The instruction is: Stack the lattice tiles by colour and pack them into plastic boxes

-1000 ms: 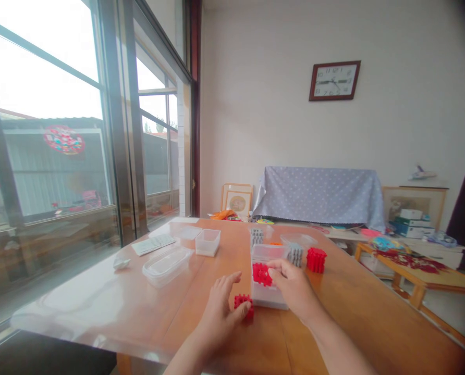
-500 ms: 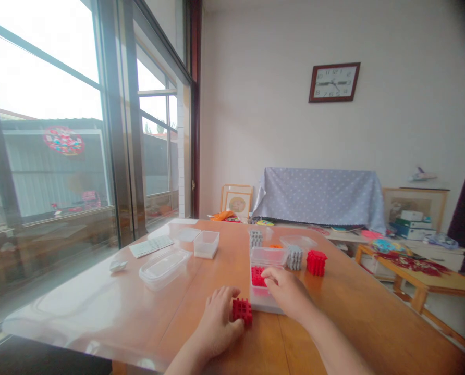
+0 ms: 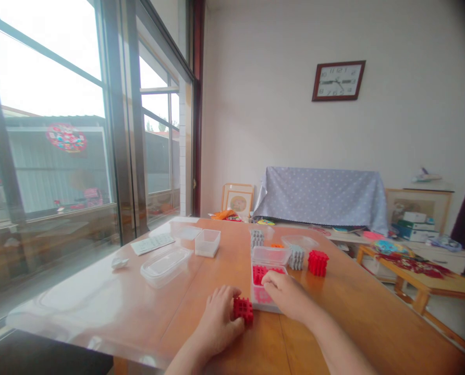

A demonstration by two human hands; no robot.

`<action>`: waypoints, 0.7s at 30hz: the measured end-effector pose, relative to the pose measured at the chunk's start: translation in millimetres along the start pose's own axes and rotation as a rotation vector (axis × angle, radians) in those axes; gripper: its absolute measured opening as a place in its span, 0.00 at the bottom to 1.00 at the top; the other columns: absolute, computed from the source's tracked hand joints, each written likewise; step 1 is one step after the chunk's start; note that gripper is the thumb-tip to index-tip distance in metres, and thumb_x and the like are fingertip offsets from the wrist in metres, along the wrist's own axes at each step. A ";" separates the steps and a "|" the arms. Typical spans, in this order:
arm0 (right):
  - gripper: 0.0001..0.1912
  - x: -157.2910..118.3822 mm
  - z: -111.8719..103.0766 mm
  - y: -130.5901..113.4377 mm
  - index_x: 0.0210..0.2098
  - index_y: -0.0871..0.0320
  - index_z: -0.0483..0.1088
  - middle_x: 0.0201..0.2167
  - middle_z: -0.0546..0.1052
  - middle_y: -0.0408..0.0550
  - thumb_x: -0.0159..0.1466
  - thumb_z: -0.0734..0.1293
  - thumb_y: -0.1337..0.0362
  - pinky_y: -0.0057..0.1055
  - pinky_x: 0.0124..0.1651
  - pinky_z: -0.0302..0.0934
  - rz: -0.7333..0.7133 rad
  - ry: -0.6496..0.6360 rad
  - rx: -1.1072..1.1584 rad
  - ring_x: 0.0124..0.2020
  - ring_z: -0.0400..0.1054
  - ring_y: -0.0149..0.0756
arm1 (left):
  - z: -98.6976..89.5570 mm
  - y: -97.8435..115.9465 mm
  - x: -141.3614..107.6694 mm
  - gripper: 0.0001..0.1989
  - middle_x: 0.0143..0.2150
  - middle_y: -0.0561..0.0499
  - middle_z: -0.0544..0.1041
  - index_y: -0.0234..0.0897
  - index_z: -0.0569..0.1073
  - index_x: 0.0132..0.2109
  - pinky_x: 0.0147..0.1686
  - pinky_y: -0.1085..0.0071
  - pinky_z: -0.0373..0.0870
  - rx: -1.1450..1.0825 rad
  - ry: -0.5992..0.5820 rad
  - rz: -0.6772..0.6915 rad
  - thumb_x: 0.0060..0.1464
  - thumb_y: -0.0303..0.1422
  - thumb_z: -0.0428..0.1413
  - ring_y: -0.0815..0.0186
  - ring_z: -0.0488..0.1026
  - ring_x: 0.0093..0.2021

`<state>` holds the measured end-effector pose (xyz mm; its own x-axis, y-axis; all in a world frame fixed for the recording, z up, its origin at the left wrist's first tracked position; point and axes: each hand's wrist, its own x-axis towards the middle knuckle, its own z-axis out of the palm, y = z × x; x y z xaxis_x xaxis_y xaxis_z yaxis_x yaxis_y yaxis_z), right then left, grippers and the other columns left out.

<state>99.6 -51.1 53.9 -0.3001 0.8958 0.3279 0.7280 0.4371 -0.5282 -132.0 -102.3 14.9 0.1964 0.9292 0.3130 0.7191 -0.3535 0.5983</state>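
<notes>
My left hand (image 3: 221, 319) is curved around the left side of a red grid-like plastic block (image 3: 243, 311) on the table, thumb at the near side and fingers at the far side. My right hand (image 3: 281, 291) reaches over a clear plastic box (image 3: 260, 307), its fingers curled in and the tips partly hidden. Inside that box, red toothed pieces (image 3: 260, 274) lie at the far end, just beyond the right fingertips. Whether those fingers pinch a piece I cannot make out.
Stacked grey blocks (image 3: 296, 258) and a red block stack (image 3: 317, 263) stand right of the box. More grey blocks (image 3: 257, 238) are behind it. To the left are a clear lid (image 3: 166, 266), an open square container (image 3: 207, 244), a printed sheet (image 3: 153, 244) and crumpled plastic (image 3: 119, 263).
My right hand has shifted slightly down from the red pieces, and more of them now show in the box. My left hand stays around the red block. The view has turned a little.
</notes>
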 end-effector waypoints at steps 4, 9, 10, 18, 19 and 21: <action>0.10 0.9 -0.3 -0.7 0.32 0.53 0.73 0.28 0.79 0.40 0.66 0.61 0.61 0.28 0.33 0.49 0.006 -0.020 -0.024 0.31 0.68 0.35 | 0.6 -0.8 -0.1 0.20 0.50 0.48 0.74 0.43 0.70 0.50 0.54 0.62 0.62 -0.002 0.002 0.001 0.47 0.29 0.58 0.55 0.69 0.53; 0.11 0.9 -1.1 -2.9 0.32 0.53 0.73 0.29 0.79 0.41 0.67 0.60 0.61 0.28 0.33 0.48 0.009 -0.041 -0.044 0.32 0.69 0.35 | -0.3 0.1 -0.9 0.19 0.51 0.48 0.74 0.44 0.70 0.49 0.54 0.62 0.62 0.000 0.005 -0.004 0.48 0.30 0.59 0.55 0.69 0.54; 0.12 0.4 -1.4 -3.9 0.32 0.53 0.73 0.29 0.80 0.41 0.68 0.60 0.60 0.28 0.33 0.48 0.003 -0.045 -0.045 0.32 0.69 0.35 | -0.3 0.0 -0.9 0.19 0.50 0.48 0.74 0.44 0.70 0.49 0.54 0.62 0.62 0.001 0.005 -0.007 0.47 0.30 0.58 0.55 0.69 0.54; 0.16 0.4 0.3 -6.3 0.29 0.54 0.72 0.27 0.79 0.42 0.69 0.60 0.56 0.28 0.33 0.49 -0.031 -0.038 -0.027 0.31 0.68 0.35 | 1.5 -3.7 -0.1 0.18 0.50 0.49 0.75 0.43 0.70 0.48 0.54 0.63 0.63 -0.010 0.026 0.015 0.48 0.30 0.59 0.56 0.69 0.53; 0.17 1.2 0.6 -5.8 0.28 0.54 0.72 0.27 0.78 0.42 0.69 0.60 0.55 0.28 0.33 0.49 -0.036 -0.029 -0.007 0.31 0.68 0.35 | 1.4 -3.7 -0.2 0.18 0.50 0.49 0.75 0.43 0.70 0.48 0.54 0.63 0.63 -0.008 0.028 0.016 0.48 0.30 0.59 0.56 0.69 0.53; 0.20 2.5 1.2 -4.6 0.27 0.55 0.71 0.26 0.77 0.42 0.70 0.59 0.53 0.28 0.33 0.49 -0.048 -0.013 0.018 0.30 0.67 0.34 | 1.1 -3.4 -0.3 0.18 0.50 0.49 0.75 0.43 0.70 0.48 0.54 0.63 0.63 -0.004 0.034 0.016 0.48 0.30 0.59 0.56 0.69 0.53</action>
<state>94.8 -50.8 56.3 -0.3422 0.8747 0.3432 0.7015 0.4809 -0.5259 -133.8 -101.2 11.9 0.1850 0.9194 0.3472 0.7135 -0.3686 0.5958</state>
